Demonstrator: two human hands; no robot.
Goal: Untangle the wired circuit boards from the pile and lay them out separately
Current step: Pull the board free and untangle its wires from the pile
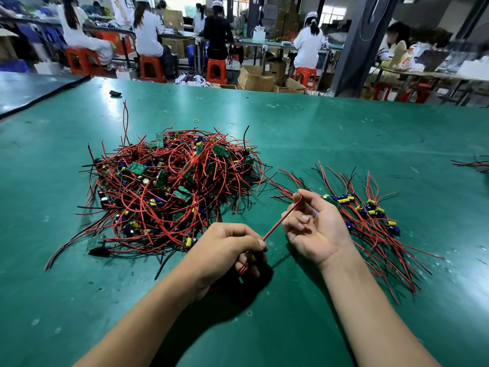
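The left grip (pixel 227 250) is clamped knuckles-up around a wired circuit board (pixel 250 257). Little of the board shows apart from a yellow capacitor between the curled fingers and some red leads hanging under the palm. From the thumb side of this grip a red wire (pixel 280 221) runs taut, up and to the right, into the right grip (pixel 315 229). The right grip lies palm-up with its fingers curled, and the wire's far end is pinched between thumb and forefinger.

Just ahead and to the left of the left grip sits the tangled pile (pixel 169 186), a mound of red and black wires mixed with small green boards and blue and yellow capacitors. Its nearest strands almost reach the left knuckles.

Behind and to the right of the right grip, the separated boards (pixel 370 215) lie side by side on the green worktop (pixel 317 133). Their wires fan out both toward the person and away.

Far ahead of the left grip are a small black object (pixel 115 93) and a yellowish rubber band (pixel 196 120). Well out to the right of the right grip, more wires (pixel 473 164) poke in at the frame edge. Beyond the worktop, people sit on red stools (pixel 216 71) at other benches.
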